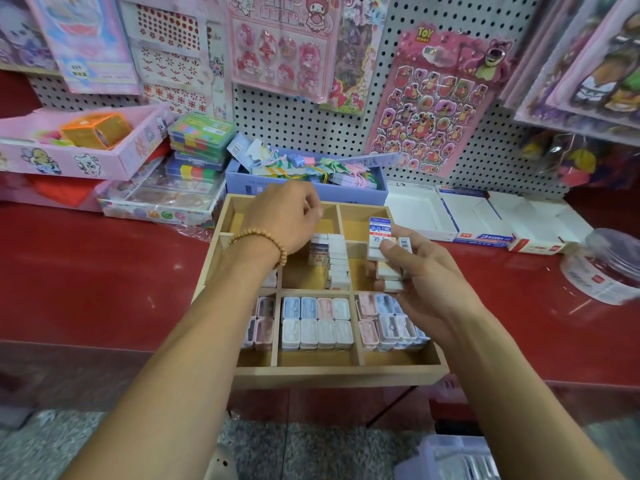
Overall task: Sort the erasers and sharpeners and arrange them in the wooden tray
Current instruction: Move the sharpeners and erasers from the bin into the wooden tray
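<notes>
My right hand (412,271) grips a loose stack of white erasers (382,258) over the right side of the wooden tray (332,370). The stack could spill if I tilt it. My left hand (284,216), fingers curled, hovers above the upright eraser row (337,261) in the middle compartment; whether it holds anything, I cannot tell. There is open room beside that row, with thin dividers close by.

I see white erasers (337,261) with blue-red labels, pastel pink, blue, white sharpeners (317,322), tan wooden tray (332,370), glossy red table (104,271).
</notes>
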A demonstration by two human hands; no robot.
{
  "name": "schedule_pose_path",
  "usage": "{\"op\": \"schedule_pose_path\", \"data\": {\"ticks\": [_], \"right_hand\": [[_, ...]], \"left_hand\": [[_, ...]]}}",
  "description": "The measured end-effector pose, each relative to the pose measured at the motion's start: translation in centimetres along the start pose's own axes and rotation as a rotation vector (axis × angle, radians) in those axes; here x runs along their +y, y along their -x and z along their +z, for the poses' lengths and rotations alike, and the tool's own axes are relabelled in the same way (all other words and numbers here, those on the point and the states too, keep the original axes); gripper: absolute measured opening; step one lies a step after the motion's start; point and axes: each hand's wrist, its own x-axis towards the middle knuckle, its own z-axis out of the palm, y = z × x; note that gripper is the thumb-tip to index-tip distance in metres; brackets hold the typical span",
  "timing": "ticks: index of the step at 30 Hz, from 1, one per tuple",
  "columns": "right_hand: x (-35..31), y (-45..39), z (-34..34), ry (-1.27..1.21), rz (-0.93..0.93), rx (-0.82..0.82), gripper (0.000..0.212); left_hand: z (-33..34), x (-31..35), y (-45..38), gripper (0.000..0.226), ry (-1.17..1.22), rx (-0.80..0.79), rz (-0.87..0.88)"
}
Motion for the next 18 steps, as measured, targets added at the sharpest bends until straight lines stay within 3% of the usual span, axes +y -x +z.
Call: {"op": "schedule_pose_path", "data": {"ticks": [3, 5, 7, 9, 12, 16, 18], "right_hand": [[-0.3, 0.3, 0.5, 0.025, -0.025, -0.036, 0.022], [-0.2, 0.3, 0.7, 0.026, -0.028, -0.037, 0.023], [-0.2, 0.4, 0.9, -0.014, -0.02, -0.014, 0.024], [-0.2, 0.5, 0.7, -0.11, 0.015, 0.008, 0.025], [-0.4, 0.6, -0.1, -0.249, 0.086, 0.087, 0.031], [-0.3, 1.0, -1.1, -0.231, 0.112, 0.096, 0.03], [-0.1, 1.1, -1.3, -0.212, 0.111, 0.089, 0.029]], "left_hand": [[-0.7, 2.4, 1.3, 0.017, 0.563, -0.222, -0.013], [-0.4, 3.1, 1.8, 0.011, 0.641, -0.338, 0.005], [-0.3, 3.2, 1.8, 0.025, 0.686, -0.361, -0.004], [-0.6, 2.8, 1.6, 0.025, 0.732, -0.354, -0.024], [-1.4, 1.5, 1.4, 0.022, 0.638, -0.265, -0.064], [-0.8, -0.8, 1.2, 0.024, 0.15, -0.237, -0.048], [0.3, -1.5, 1.0, 0.025, 0.026, -0.257, -0.038]]}}
